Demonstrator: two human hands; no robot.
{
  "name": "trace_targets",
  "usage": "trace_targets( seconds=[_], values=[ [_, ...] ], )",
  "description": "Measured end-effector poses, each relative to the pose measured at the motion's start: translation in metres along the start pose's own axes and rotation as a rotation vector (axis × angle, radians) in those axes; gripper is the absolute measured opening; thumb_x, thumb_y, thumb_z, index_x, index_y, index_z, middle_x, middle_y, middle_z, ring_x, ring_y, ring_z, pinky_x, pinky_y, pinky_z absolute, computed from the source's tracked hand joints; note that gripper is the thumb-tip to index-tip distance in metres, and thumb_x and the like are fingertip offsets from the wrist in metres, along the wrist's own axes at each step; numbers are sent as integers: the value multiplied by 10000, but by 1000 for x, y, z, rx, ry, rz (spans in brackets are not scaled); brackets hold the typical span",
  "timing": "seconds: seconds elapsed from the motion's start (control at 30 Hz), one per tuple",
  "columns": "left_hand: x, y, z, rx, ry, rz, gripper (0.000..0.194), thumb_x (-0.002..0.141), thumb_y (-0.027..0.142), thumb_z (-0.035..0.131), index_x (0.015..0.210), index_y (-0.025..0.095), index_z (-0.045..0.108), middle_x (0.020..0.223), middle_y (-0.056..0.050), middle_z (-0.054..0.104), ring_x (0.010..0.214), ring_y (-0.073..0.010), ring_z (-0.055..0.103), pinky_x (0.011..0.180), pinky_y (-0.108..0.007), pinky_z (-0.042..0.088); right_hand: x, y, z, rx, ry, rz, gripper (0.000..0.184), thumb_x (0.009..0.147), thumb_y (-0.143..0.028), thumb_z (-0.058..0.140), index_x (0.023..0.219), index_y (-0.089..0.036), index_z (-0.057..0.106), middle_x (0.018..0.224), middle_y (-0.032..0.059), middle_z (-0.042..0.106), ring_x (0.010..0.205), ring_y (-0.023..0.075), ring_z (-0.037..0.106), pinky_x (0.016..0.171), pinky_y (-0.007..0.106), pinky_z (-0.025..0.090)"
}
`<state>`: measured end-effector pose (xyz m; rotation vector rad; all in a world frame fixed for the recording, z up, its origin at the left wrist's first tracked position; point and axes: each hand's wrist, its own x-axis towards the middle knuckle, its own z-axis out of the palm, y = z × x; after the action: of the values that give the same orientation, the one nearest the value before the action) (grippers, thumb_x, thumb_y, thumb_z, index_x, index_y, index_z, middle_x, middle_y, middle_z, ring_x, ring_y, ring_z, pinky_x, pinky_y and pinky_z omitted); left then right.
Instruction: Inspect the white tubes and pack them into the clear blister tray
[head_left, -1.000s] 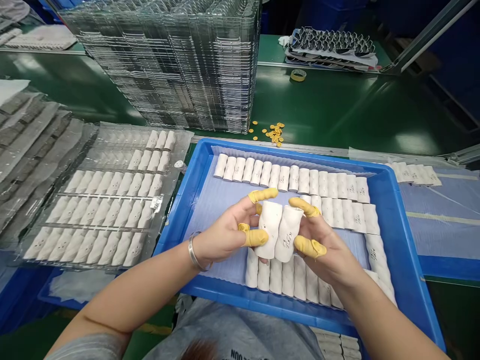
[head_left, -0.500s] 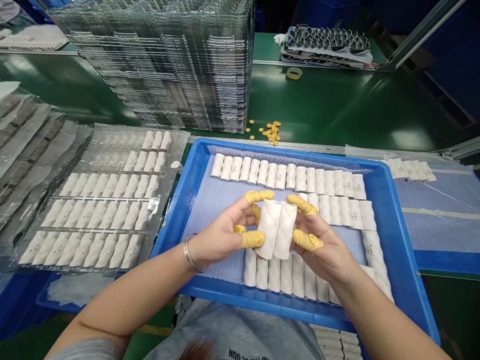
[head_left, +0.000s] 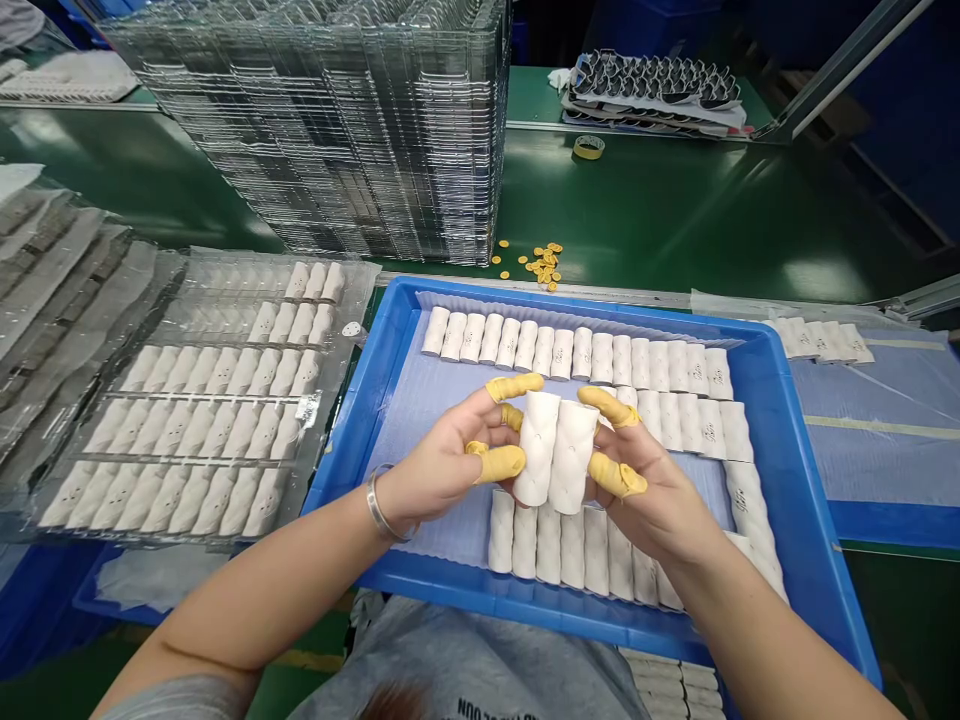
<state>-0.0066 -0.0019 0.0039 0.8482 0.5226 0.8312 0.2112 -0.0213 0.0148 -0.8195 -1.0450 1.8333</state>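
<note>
A white ribbed cylinder (head_left: 536, 450) and a second white ribbed cylinder (head_left: 572, 458) are held side by side, touching along their length, between the two bare hands and above the middle of a shallow blue plastic tray (head_left: 795, 470). Their long axes lie nearly upright in the view, with a slight lean, so that one end of each is pointed toward the tray's far side and the other toward the wearer. The first cylinder is nearer the left hand (head_left: 442, 455), and the second is nearer the right hand (head_left: 645, 480). Both hands are curled narrowly around the pair from opposite sides, and the cylinders are gripped between the fingers, which are covered by yellow finger cots (head_left: 496, 462). A silver bangle (head_left: 380, 505) is worn on the left wrist. Rows of similar white cylinders (head_left: 570, 355) are lined up on a pale blue sheet (head_left: 442, 420) inside the tray. To the left, more are held in a clear moulded plastic tray (head_left: 352, 300). Beyond, a tall stack of clear plastic trays (head_left: 315, 130) stands on the green desk (head_left: 637, 210), and small gold discs (head_left: 544, 265) are scattered near the blue tray's far rim
</note>
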Motion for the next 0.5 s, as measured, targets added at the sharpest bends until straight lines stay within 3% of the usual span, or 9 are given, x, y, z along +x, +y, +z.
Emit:
trace_targets(
  seconds=[0.17, 0.3, 0.5],
  values=[
    [1, 0, 0, 58, 10, 30, 678, 769, 261, 826, 1372, 287, 516, 945, -24, 565, 871, -150, 584, 666, -210, 522, -1, 0, 0, 20, -10, -1, 436, 939, -358, 774, 1334, -453, 614, 1129, 17, 628, 808, 143, 605, 655, 218, 563],
    [1, -1, -1, 44, -3, 12, 680, 773, 256, 820, 1379, 287, 512, 927, -26, 585, 839, -152, 584, 666, -232, 521, 0, 0, 2, 9, -11, -29, 476, 895, -370, 825, 1327, -437, 636, 981, 8, 616, 688, 131, 546, 615, 222, 547],
    [0, -1, -2, 11, -12, 6, 652, 785, 232, 806, 1376, 298, 537, 1006, -46, 615, 804, -127, 569, 647, -210, 519, -1, 0, 2, 1, -34, -15, 480, 916, -346, 803, 1348, -444, 618, 1079, 17, 606, 761, 134, 582, 640, 218, 545]
  ],
)
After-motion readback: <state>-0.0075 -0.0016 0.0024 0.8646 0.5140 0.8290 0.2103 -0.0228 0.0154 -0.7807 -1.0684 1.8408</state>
